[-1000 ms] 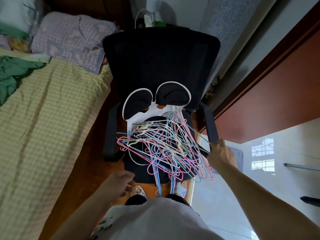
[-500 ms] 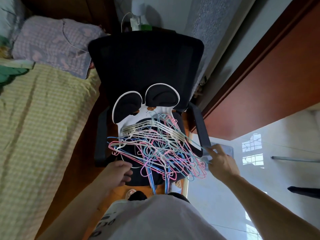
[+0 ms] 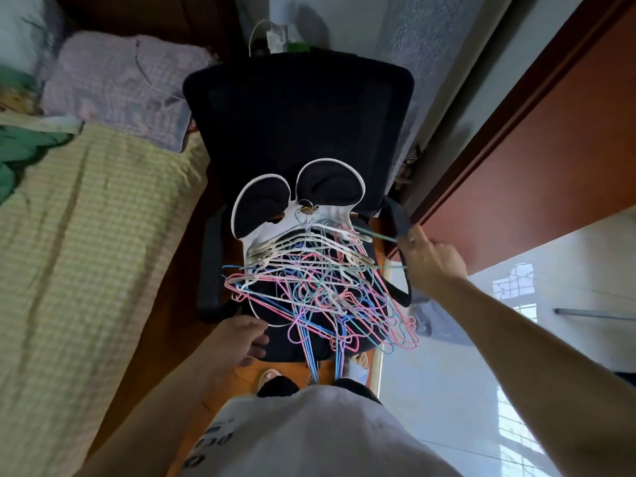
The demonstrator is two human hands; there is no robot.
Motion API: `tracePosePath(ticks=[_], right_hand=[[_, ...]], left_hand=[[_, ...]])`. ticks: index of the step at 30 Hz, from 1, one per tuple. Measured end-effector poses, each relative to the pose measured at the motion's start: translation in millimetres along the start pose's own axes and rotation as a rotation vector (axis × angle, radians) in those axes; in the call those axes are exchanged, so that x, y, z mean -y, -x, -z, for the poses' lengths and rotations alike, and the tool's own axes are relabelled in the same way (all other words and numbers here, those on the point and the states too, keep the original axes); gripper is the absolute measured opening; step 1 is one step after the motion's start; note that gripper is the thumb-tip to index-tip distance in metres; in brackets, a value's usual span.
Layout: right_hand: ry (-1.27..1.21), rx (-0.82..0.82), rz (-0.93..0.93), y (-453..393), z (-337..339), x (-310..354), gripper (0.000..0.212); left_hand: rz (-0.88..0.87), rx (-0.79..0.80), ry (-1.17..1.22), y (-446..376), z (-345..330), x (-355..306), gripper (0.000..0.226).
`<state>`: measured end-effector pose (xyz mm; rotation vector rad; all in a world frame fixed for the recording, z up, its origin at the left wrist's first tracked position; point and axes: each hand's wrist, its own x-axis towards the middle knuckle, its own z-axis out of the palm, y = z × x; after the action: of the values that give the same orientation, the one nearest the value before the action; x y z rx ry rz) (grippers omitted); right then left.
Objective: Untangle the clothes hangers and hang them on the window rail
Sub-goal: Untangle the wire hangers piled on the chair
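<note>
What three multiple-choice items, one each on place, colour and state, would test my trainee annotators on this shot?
1. Where does the tangled pile of thin wire hangers lie?
A. on the black mesh office chair's seat
B. on the bed
C. on the floor

2. Which colours show in the pile?
A. red and black
B. pink, blue and cream
C. only green

3. What is the right hand doing?
A. hanging at the side
B. resting on the bed
C. pinching a pale green hanger at the pile's edge

Answers: 1 A, the pile sits on the black mesh office chair. 2 B, those wires show throughout. 3 C, its fingers close on the wire; the left hand holds nothing.
</note>
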<state>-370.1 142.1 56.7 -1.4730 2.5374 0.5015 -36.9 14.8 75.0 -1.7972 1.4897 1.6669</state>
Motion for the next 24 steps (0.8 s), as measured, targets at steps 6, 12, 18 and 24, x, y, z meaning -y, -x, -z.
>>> tracePosePath(ticks=[6, 12, 18, 24], right_hand=[[0.16, -0.032, 0.119, -34.9, 46.5, -9.7, 0.048], [0.136, -0.063, 0.181, -28.7, 43.9, -42.0, 0.064], [0.186, 0.027, 0.268, 0.9, 16.6, -52.1, 0.07], [0.146, 0.061, 0.253, 5.2, 3.7, -35.6, 0.064]], left_hand=[[0.035, -0.025, 0.021, 4.5, 2.5, 11.2, 0.023], [-0.016, -0.032, 0.123, 4.7, 10.3, 23.2, 0.022], [-0.025, 0.002, 0.093, -3.1, 11.5, 6.9, 0.023], [-0.062, 0.008, 0.066, -15.0, 12.7, -16.9, 0.017]])
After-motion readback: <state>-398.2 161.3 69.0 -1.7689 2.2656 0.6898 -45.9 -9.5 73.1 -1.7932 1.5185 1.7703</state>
